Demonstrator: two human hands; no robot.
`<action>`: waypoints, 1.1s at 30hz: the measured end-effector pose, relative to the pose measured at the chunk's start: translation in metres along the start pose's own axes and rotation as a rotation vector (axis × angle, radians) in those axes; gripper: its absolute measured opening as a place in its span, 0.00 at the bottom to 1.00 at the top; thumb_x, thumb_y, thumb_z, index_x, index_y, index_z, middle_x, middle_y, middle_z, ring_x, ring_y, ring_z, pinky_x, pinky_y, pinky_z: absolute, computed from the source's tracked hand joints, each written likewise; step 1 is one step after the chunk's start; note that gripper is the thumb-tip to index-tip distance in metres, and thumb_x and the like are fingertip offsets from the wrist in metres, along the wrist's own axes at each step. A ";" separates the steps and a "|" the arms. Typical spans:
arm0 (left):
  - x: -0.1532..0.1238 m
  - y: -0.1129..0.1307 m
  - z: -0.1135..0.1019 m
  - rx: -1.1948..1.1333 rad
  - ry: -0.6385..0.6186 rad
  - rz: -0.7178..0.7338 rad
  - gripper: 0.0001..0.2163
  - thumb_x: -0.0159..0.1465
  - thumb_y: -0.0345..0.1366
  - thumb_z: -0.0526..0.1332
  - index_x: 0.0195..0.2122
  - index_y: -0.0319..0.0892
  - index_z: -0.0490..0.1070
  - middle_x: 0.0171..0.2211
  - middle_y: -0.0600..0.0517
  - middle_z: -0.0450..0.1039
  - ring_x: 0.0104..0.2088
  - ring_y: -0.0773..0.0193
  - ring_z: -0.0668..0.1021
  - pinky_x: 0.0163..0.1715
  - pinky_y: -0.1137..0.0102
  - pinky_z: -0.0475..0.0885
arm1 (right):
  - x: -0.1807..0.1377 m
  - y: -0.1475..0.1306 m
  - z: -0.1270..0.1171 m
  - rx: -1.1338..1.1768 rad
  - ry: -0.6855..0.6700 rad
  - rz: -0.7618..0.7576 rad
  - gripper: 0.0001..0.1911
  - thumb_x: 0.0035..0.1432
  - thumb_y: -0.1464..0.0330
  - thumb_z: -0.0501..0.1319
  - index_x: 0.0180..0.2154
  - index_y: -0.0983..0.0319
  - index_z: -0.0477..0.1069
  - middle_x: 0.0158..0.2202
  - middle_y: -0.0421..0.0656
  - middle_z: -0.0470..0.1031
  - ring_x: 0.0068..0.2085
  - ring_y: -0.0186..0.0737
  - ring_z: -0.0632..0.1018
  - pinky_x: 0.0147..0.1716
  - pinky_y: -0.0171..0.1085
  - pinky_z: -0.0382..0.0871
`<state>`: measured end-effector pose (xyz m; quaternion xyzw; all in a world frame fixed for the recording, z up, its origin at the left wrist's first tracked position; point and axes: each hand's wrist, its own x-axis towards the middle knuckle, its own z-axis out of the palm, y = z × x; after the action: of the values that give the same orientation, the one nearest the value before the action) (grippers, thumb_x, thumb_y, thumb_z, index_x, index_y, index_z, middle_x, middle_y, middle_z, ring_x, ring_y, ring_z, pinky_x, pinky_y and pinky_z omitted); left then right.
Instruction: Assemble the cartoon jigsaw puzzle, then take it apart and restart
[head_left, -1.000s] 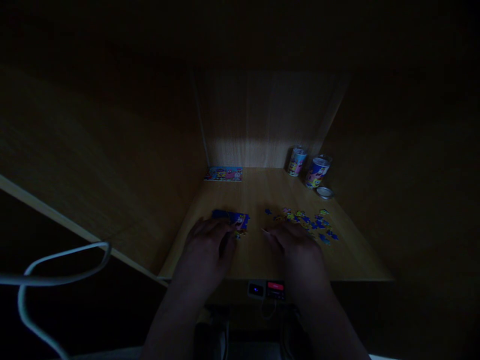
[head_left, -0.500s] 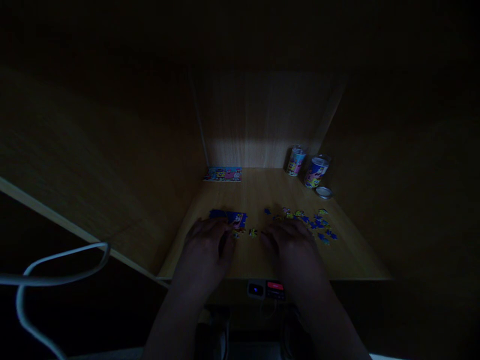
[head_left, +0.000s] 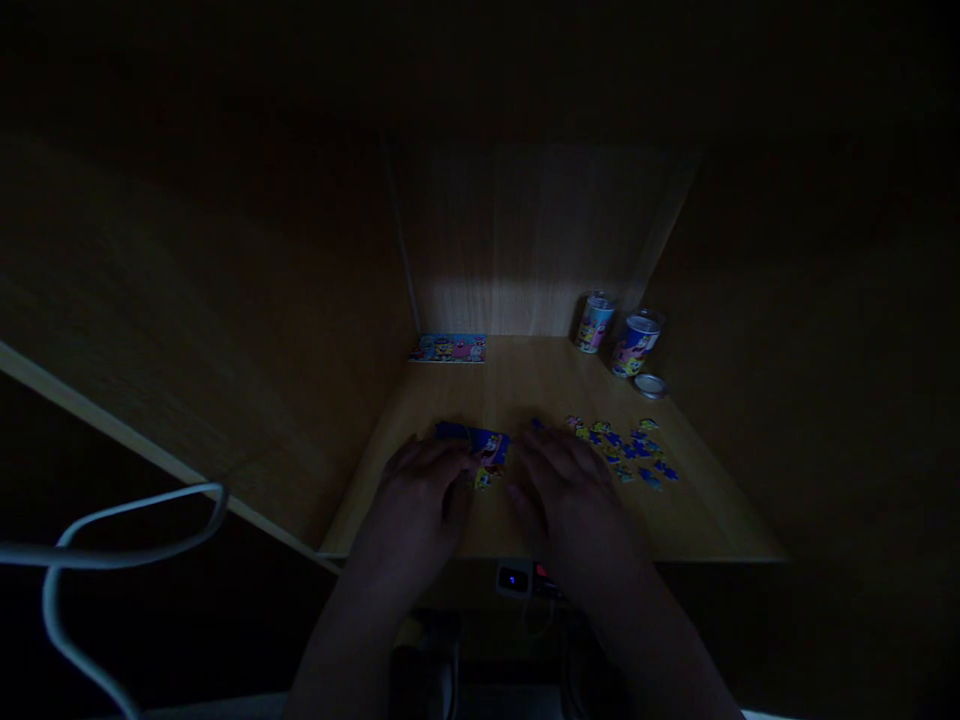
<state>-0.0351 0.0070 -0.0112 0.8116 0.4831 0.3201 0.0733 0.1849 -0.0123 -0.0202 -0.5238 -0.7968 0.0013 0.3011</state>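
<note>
A partly joined jigsaw puzzle (head_left: 481,440), dark blue with a patch of pink, is laid flat. A yellow piece (head_left: 482,481) is set at its near edge, and loose blue and yellow pieces (head_left: 630,451) are scattered to its right.

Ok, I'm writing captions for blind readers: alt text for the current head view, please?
A person's left hand is at a partly built puzzle on a dim wooden surface, the right hand at its edge. Loose pieces lie to the right; two printed cans stand behind them.
</note>
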 end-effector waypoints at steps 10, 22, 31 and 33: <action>-0.001 0.005 -0.007 -0.148 -0.118 0.105 0.15 0.71 0.25 0.62 0.51 0.52 0.80 0.52 0.51 0.83 0.53 0.52 0.82 0.56 0.50 0.77 | 0.004 -0.005 -0.002 0.162 -0.145 -0.035 0.11 0.66 0.66 0.73 0.50 0.56 0.82 0.51 0.43 0.85 0.52 0.49 0.82 0.59 0.53 0.75; -0.001 0.006 -0.010 -0.203 -0.154 0.105 0.17 0.65 0.23 0.67 0.50 0.52 0.78 0.54 0.53 0.83 0.55 0.54 0.81 0.59 0.51 0.77 | 0.007 -0.008 -0.004 0.135 -0.155 -0.058 0.08 0.74 0.71 0.63 0.47 0.59 0.82 0.46 0.45 0.85 0.49 0.47 0.82 0.54 0.49 0.77; -0.001 -0.002 -0.009 -0.273 -0.168 0.075 0.14 0.69 0.27 0.70 0.51 0.52 0.80 0.53 0.54 0.83 0.55 0.56 0.82 0.57 0.56 0.79 | 0.005 -0.001 -0.004 0.208 -0.092 -0.064 0.07 0.71 0.68 0.67 0.49 0.56 0.82 0.49 0.43 0.85 0.52 0.45 0.82 0.57 0.50 0.75; 0.000 -0.003 -0.009 -0.268 -0.161 0.080 0.12 0.70 0.28 0.70 0.50 0.51 0.80 0.52 0.53 0.84 0.54 0.56 0.82 0.56 0.56 0.79 | 0.004 0.001 -0.005 0.218 -0.110 -0.061 0.11 0.68 0.65 0.71 0.51 0.56 0.82 0.52 0.44 0.85 0.54 0.47 0.82 0.59 0.51 0.76</action>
<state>-0.0422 0.0068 -0.0052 0.8362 0.3961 0.3183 0.2066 0.1874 -0.0100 -0.0142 -0.4625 -0.8228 0.1074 0.3122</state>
